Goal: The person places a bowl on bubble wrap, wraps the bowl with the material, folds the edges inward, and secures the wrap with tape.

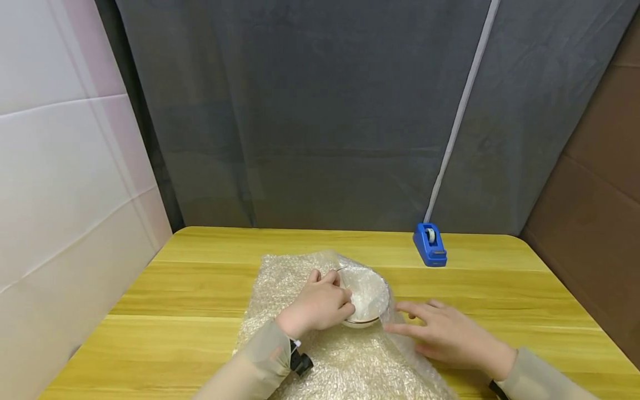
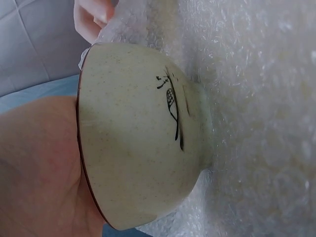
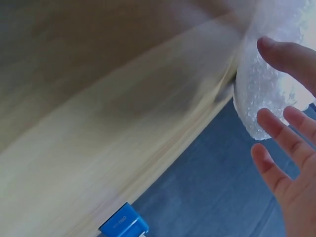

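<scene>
A pale speckled bowl (image 2: 133,128) with a dark rim and a black plant drawing stands upright on a sheet of bubble wrap (image 1: 360,366). One part of the wrap rises around the bowl's right side and folds over its opening. My left hand (image 1: 320,303) reaches over the bowl's rim at the left with bent fingers; the wrist view hides its fingertips, so what they grip or press is unclear. Beside the raised wrap, at the bowl's right, is my right hand (image 1: 445,336), fingers spread and fairly straight, at the wrap's edge.
A blue tape dispenser (image 1: 430,245) sits near the back right edge of the wooden table (image 1: 175,311). Behind the table hangs a dark grey cloth (image 1: 325,122). White panels (image 1: 65,166) stand at the left, a brown panel (image 1: 595,183) at the right.
</scene>
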